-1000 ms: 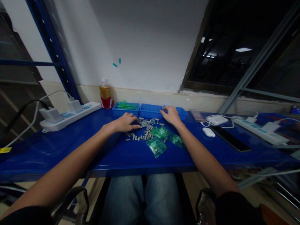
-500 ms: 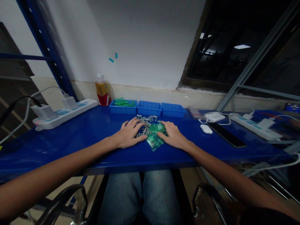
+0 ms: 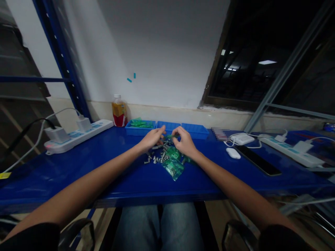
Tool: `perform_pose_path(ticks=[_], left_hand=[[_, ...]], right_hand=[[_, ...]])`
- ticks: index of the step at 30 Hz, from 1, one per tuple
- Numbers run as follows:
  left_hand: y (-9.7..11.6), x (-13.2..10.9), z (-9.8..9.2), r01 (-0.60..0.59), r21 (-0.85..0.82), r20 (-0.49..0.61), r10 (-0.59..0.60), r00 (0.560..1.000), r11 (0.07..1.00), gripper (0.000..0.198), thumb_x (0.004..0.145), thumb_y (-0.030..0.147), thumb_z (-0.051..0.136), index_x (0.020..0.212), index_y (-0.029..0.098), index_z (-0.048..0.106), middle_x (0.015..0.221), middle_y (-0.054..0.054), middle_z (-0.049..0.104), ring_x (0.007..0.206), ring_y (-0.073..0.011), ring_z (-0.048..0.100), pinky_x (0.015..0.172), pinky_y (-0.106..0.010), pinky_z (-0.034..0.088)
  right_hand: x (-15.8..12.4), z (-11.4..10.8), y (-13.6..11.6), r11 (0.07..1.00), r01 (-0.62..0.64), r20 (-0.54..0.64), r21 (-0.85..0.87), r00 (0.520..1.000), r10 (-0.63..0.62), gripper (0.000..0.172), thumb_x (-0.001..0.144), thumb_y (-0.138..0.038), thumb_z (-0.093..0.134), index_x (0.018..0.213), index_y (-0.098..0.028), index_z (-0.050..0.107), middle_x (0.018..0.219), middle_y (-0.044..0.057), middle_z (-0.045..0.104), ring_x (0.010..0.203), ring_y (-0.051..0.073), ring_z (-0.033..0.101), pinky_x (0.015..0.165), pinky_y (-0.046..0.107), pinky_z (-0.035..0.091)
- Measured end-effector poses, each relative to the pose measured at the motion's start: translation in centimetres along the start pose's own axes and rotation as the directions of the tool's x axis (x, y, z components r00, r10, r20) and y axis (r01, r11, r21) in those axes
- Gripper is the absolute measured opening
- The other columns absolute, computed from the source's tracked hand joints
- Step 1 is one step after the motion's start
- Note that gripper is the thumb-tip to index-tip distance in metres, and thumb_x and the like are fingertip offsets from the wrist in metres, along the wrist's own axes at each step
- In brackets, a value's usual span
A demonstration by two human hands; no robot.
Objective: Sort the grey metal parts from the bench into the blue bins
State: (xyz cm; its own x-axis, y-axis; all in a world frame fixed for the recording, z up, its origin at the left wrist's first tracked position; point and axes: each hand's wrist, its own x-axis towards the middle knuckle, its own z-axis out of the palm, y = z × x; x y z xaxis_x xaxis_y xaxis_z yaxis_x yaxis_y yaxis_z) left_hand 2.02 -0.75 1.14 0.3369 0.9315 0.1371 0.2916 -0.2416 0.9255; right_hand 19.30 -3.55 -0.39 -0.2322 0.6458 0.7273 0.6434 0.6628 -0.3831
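My left hand (image 3: 152, 138) hovers over the far part of a pile of small metal screws (image 3: 155, 159), its bent fingers apart and nothing visible in them. Opposite it, my right hand (image 3: 184, 142) has its fingers curled in toward the thumb. A bit of green plastic bag (image 3: 169, 137) shows at its fingertips; the rest is hidden. Nearer me on the blue table lie green plastic bags (image 3: 173, 168) with small metal pieces inside, partly beside the screws and under my right wrist.
Behind my hands, blue bins stand in a row; the left bin (image 3: 140, 131) holds green bags (image 3: 140, 122). A drink bottle (image 3: 119, 112) and a power strip (image 3: 78, 134) are left. At right lie a white earbud case (image 3: 233, 153), a phone (image 3: 258, 160) and another power strip (image 3: 293, 151).
Both hands have lifted from around the pile and moved farther back, closer together. My right fingers have curled in. More screws and bags are uncovered, and the view has tilted up slightly.
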Motion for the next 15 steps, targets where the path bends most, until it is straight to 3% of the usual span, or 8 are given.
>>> perform_pose_path(ticks=[3,5,7,9,12,14,15], left_hand=[[-0.5,0.2,-0.6,0.164,-0.343,0.082,-0.145,0.986,0.925,0.031,0.078,0.036,0.061,0.095,0.011,0.059,0.081,-0.006,0.062,0.058,-0.0115,0.056,0.057,-0.024,0.044],[-1.0,0.0,-1.1,0.139,-0.476,0.088,-0.11,0.99,0.868,0.027,0.071,0.021,0.067,0.094,0.01,0.061,0.081,-0.007,0.063,0.063,-0.0111,0.058,0.061,-0.023,0.046],[-1.2,0.0,-1.9,0.036,-0.522,-0.028,-0.059,0.998,0.852,0.03,0.069,0.016,0.067,0.098,0.01,0.061,0.081,-0.007,0.064,0.067,-0.0117,0.059,0.063,-0.023,0.047],[-1.3,0.4,-3.2,-0.12,-0.429,-0.237,0.016,0.971,0.895,0.034,0.068,0.019,0.067,0.101,0.012,0.062,0.083,-0.006,0.064,0.067,-0.0121,0.059,0.062,-0.023,0.047],[-1.2,1.7,-5.8,-0.303,-0.074,-0.485,0.232,0.843,0.95,0.037,0.066,0.027,0.067,0.099,0.014,0.062,0.089,-0.005,0.064,0.069,-0.013,0.059,0.06,-0.023,0.047],[-0.9,2.6,-7.7,-0.273,0.141,-0.543,0.305,0.783,0.952,0.037,0.067,0.03,0.063,0.1,0.014,0.062,0.088,-0.004,0.064,0.068,-0.014,0.06,0.06,-0.023,0.047],[-0.7,3.0,-8.4,-0.222,0.227,-0.549,0.313,0.775,0.948,0.037,0.068,0.03,0.062,0.101,0.014,0.062,0.087,-0.005,0.064,0.067,-0.0145,0.06,0.059,-0.024,0.047]], right_hand=[[0.8,0.6,-1.7,0.979,0.184,0.045,-0.088,0.983,-0.181,0.014,0.073,-0.008,0.044,0.075,-0.02,0.052,0.086,0.005,0.054,0.093,0.02,0.05,0.084,0.034,0.039],[0.9,1.2,-2.4,0.958,0.248,0.087,-0.142,0.968,-0.237,0.017,0.074,-0.008,0.046,0.078,-0.02,0.057,0.094,0.007,0.055,0.103,0.022,0.047,0.089,0.037,0.037],[1.0,1.8,-2.7,0.952,0.234,0.109,-0.198,0.97,-0.216,0.019,0.074,-0.009,0.049,0.084,-0.02,0.061,0.103,0.008,0.055,0.11,0.024,0.043,0.091,0.04,0.036],[1.3,1.8,-3.0,0.96,0.147,0.097,-0.24,0.987,-0.127,0.018,0.073,-0.012,0.053,0.087,-0.019,0.063,0.108,0.009,0.054,0.112,0.026,0.041,0.09,0.042,0.037],[1.6,0.1,-3.9,0.985,0.014,0.062,-0.17,0.998,-0.004,0.013,0.078,-0.017,0.054,0.084,-0.019,0.065,0.095,0.007,0.06,0.1,0.023,0.05,0.087,0.041,0.041],[1.5,-2.1,-4.8,0.998,0.005,0.006,-0.055,1.0,-0.005,0.015,0.084,-0.02,0.05,0.083,-0.02,0.065,0.085,0.004,0.063,0.087,0.019,0.055,0.085,0.038,0.043],[1.2,-3.2,-5.3,0.999,0.021,-0.038,-0.028,0.999,-0.022,0.016,0.086,-0.024,0.049,0.087,-0.02,0.065,0.089,0.004,0.064,0.089,0.019,0.056,0.085,0.038,0.044]])
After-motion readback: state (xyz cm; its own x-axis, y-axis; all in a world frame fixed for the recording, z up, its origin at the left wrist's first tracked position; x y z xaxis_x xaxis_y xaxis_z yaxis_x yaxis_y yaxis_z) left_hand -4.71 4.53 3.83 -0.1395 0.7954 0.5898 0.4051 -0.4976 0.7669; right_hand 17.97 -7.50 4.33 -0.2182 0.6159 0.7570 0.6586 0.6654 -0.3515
